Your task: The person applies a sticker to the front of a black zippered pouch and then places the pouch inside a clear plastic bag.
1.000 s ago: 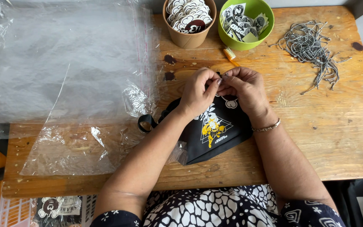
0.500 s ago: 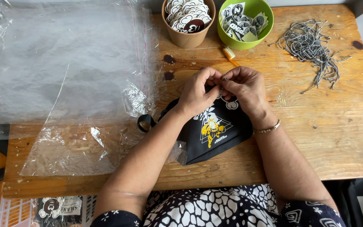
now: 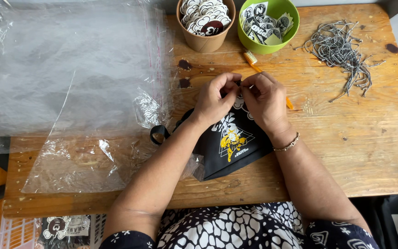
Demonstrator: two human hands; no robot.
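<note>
While our left hand [image 3: 215,96] and right hand [image 3: 264,99] pinch together on something small at the top edge of the black printed pouch [image 3: 233,143] mid-surface, we judge the fastening unfinished; clear plastic bags [image 3: 70,83] lie unused to the left

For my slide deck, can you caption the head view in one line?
Both hands, left hand and right hand, pinch together at the top of a black printed pouch on a wooden table.
</note>
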